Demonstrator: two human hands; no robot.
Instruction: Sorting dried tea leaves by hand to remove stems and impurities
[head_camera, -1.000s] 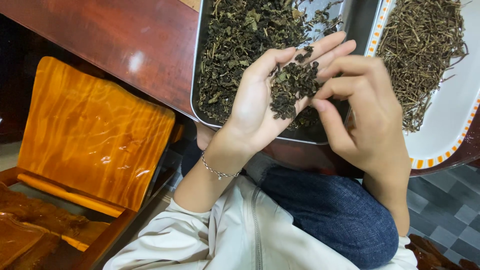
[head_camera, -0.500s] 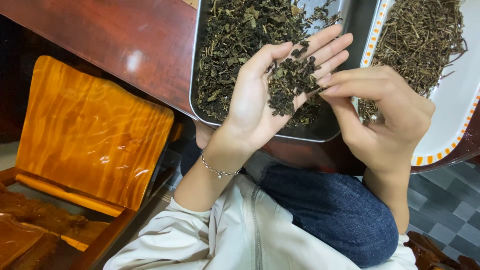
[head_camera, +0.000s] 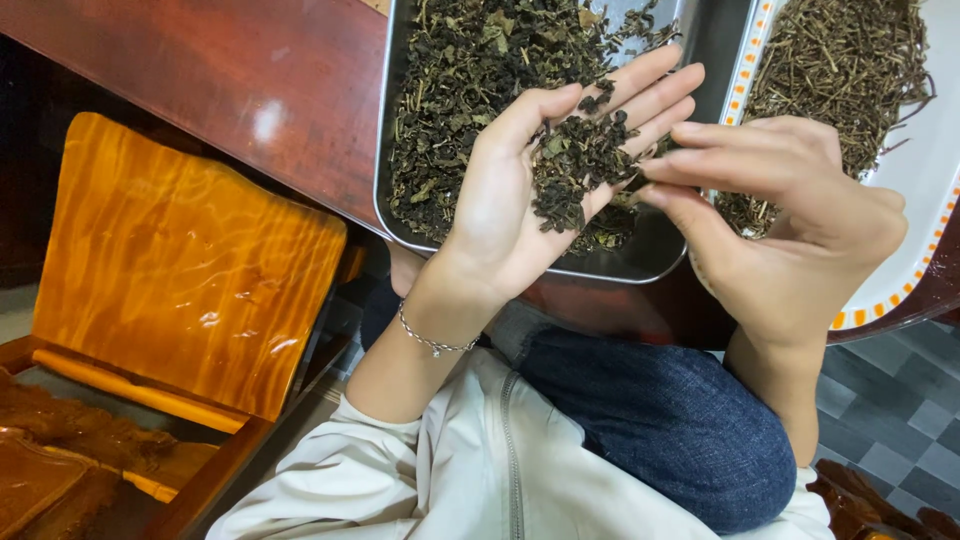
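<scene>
Resting in palm: a small heap of dried dark leaves (head_camera: 572, 170) is carried in the cupped left hand (head_camera: 530, 190), which is held palm up over the metal tray (head_camera: 660, 255).
Left hand: it is kept open, the fingers stretched and slightly curled, the thumb raised beside the heap; nothing is gripped, the leaves are only cradled. A thin silver bracelet (head_camera: 432, 343) is worn at the wrist.
Right hand: the right hand (head_camera: 790, 225) is held just beside the left, thumb and forefinger brought together in a pinch at the edge of the heap; whether a leaf or stalk is caught between the tips cannot be told.
Metal tray: a rectangular steel tray is set on the surface (head_camera: 250, 90) and is partly filled with more of the same dark crumpled leaves (head_camera: 470, 90), mostly toward its left side; bare metal is seen at its right wall.
White tray: a white tray with an orange-patterned rim (head_camera: 900, 290) is placed just beside the steel one, and a pile of thin dry stalks (head_camera: 840, 70) is held in it.
Surface: dark red polished wood is seen, its edge near the person's lap.
Surroundings: a glossy orange wooden chair (head_camera: 180, 270) is placed at the left, blue jeans (head_camera: 660, 420) and a pale jacket (head_camera: 450, 470) are seen below, and grey floor tiles (head_camera: 890, 400) at the right.
</scene>
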